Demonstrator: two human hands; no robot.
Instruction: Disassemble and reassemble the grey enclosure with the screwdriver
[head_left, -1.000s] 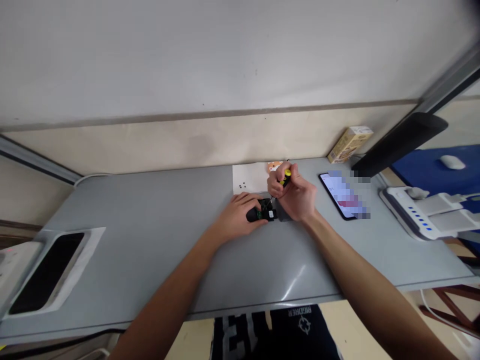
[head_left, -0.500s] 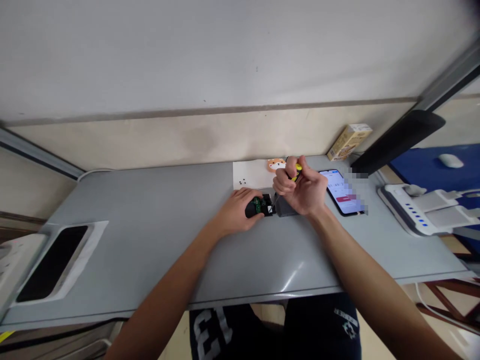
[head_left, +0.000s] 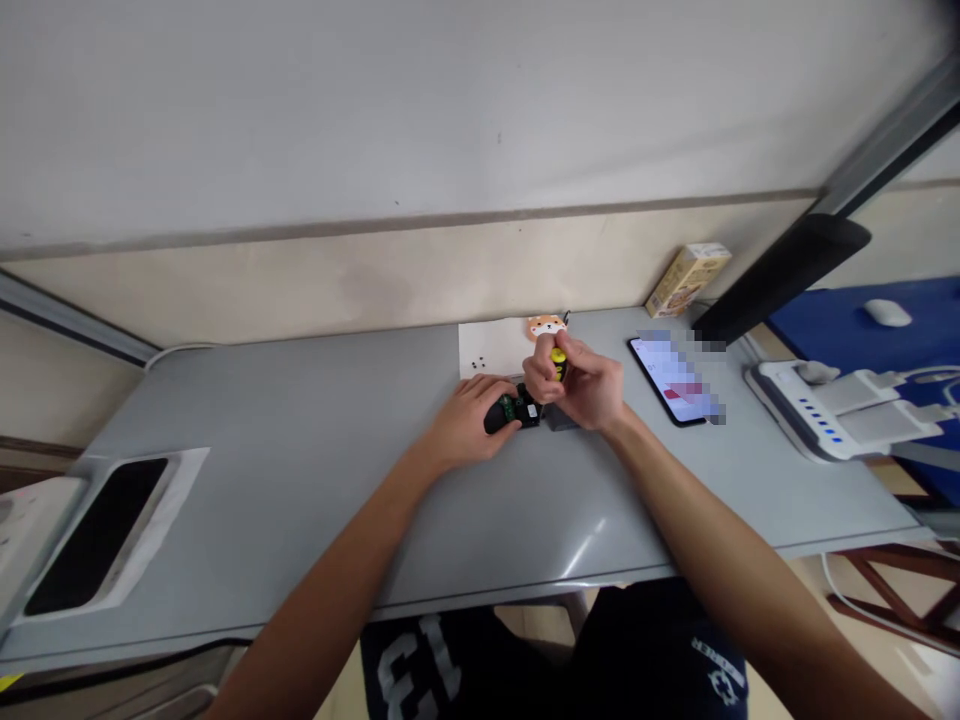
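My left hand [head_left: 474,420] is closed around a small black device with an exposed green circuit board [head_left: 510,407], pressing it on the grey desk. In my right hand [head_left: 581,382] is a screwdriver [head_left: 559,362] with a yellow and black handle, fingers wrapped round it. The handle stands nearly upright, just right of the device; my hand covers most of the shaft, and I cannot tell whether the tip touches. Under my right hand sits a dark grey block [head_left: 561,418], partly hidden. Several tiny dark screws [head_left: 478,363] lie on a white sheet [head_left: 495,340] behind the device.
An orange and white animal-face item [head_left: 546,327] lies by the wall. To the right are a lit phone [head_left: 671,380], a small carton [head_left: 686,280], a black post [head_left: 787,275] and a power strip [head_left: 806,410] with plugs. Another dark phone [head_left: 97,535] lies at the left.
My right hand has moved left and turned, bringing the screwdriver from a slant to nearly upright. My left hand keeps its hold on the device. The whole view has shifted slightly.
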